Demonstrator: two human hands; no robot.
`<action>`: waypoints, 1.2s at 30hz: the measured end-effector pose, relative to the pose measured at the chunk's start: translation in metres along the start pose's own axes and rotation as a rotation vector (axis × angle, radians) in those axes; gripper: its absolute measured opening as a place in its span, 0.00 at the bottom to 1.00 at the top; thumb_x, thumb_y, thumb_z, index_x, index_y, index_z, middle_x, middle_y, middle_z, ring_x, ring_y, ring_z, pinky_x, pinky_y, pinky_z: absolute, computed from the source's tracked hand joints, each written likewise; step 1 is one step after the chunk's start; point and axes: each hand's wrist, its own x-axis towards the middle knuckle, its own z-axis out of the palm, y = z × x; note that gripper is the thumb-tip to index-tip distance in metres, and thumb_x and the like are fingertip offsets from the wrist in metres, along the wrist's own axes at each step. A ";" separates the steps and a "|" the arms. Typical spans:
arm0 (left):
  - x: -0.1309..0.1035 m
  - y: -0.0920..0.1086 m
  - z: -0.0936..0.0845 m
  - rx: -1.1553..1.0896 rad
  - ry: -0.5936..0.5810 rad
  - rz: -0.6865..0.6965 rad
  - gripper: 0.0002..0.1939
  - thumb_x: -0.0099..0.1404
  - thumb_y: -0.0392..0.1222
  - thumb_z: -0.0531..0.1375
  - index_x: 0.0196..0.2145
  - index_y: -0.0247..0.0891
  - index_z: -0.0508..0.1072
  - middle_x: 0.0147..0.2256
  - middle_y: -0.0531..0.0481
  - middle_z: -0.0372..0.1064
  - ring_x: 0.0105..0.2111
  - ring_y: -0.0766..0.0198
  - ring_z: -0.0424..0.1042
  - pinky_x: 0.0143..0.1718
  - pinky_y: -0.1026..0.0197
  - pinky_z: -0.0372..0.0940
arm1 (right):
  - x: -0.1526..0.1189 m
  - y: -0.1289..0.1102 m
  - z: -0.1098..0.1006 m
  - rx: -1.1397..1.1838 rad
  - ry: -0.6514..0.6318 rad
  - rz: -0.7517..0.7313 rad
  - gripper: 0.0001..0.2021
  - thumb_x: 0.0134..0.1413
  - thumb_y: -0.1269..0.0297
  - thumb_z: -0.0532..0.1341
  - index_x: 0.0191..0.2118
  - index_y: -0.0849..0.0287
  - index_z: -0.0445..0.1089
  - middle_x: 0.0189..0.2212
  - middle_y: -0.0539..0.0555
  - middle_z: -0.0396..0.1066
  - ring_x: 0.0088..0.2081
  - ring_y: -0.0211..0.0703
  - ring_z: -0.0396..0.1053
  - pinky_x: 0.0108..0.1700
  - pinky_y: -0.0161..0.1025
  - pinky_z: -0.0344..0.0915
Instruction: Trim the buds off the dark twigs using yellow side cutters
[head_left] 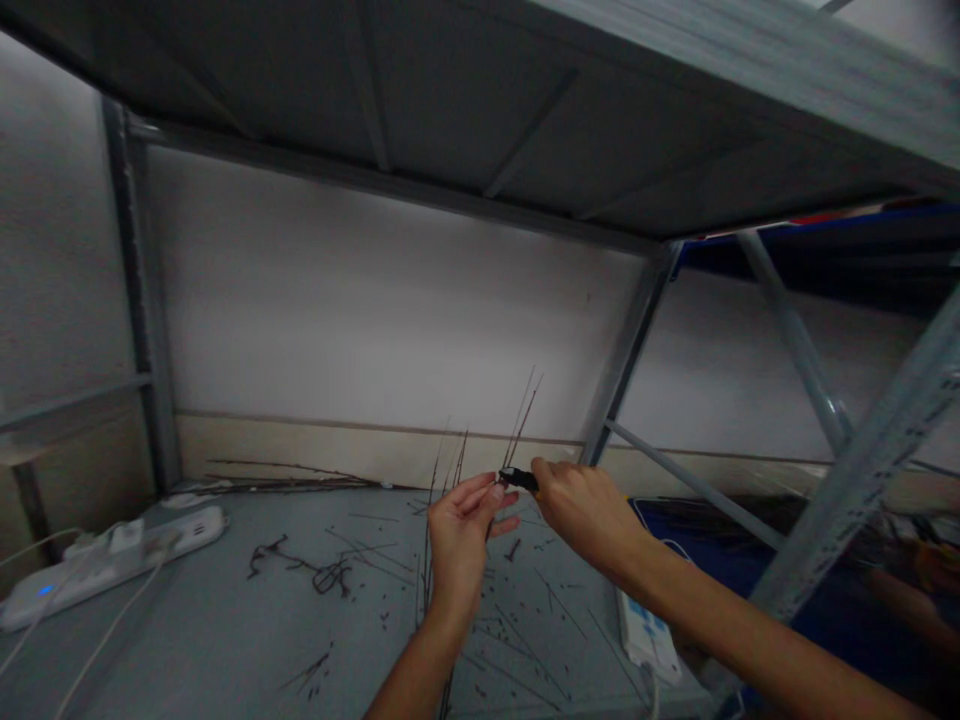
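Note:
Near the middle of the view, my left hand pinches thin dark twigs that stick upward between its fingertips. My right hand is closed round a black cutting tool, whose head meets the twigs right at my left fingertips. More long twigs rise just behind my left hand. A twisted dark branch lies on the grey surface to the left, and cut bits and thin sticks are scattered below and around my hands.
A white power strip with cables lies at the left, another at the right. Long twigs lie along the back wall. Metal posts and a low shelf frame the surface. A person's arm shows at far right.

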 end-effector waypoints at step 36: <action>-0.006 0.003 -0.006 0.085 -0.117 0.033 0.15 0.64 0.51 0.66 0.40 0.37 0.74 0.39 0.38 0.82 0.46 0.51 0.79 0.45 0.57 0.66 | -0.005 0.000 0.010 0.253 0.236 0.081 0.08 0.65 0.62 0.60 0.45 0.61 0.66 0.38 0.59 0.75 0.41 0.55 0.73 0.42 0.46 0.62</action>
